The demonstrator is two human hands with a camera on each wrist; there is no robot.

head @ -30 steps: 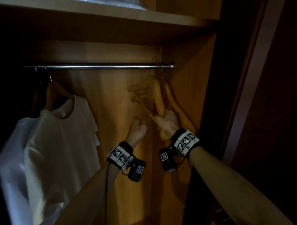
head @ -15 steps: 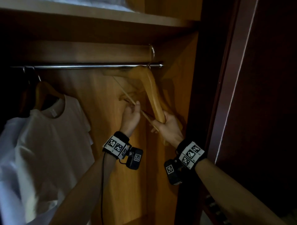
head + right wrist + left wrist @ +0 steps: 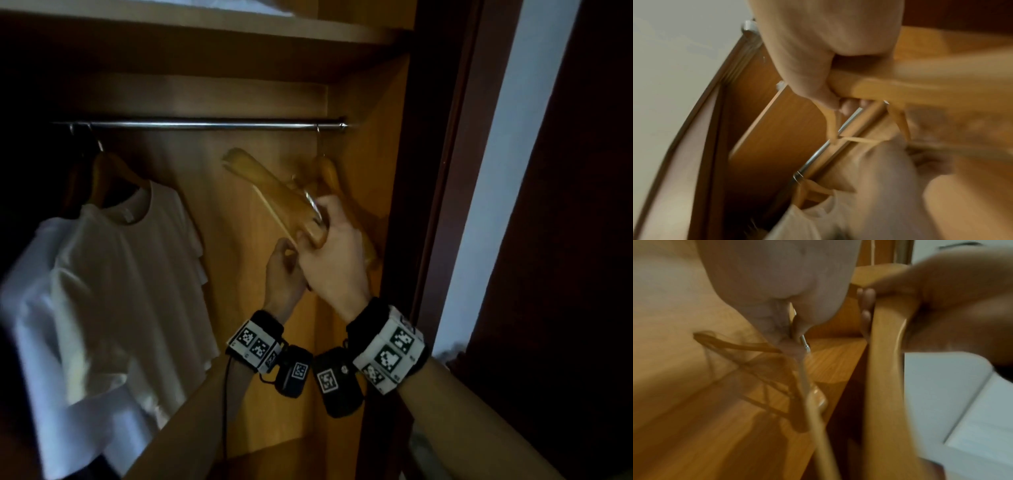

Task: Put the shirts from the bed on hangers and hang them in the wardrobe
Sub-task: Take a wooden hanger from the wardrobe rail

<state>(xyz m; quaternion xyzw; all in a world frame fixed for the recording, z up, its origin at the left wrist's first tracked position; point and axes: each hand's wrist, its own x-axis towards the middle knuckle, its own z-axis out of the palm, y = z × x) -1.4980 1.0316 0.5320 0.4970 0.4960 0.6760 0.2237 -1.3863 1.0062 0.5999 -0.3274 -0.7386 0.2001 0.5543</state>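
I hold a bare wooden hanger off the rail, tilted with one arm pointing up to the left. My right hand grips it near the neck, beside its metal hook; the right wrist view shows the fingers curled round the wood. My left hand, just below, pinches the hanger's thin lower bar. A second bare hanger hangs at the rail's right end, behind my hands. A white shirt hangs on its own hanger at the left.
A wooden shelf runs above the rail. The wardrobe's side wall stands close to the right of my hands, with the dark door frame beyond. The rail between the shirt and the right hanger is bare.
The hanger has come off the rail and down, now tilted to the left. My right hand has shifted to its neck, and both hands have come close together.
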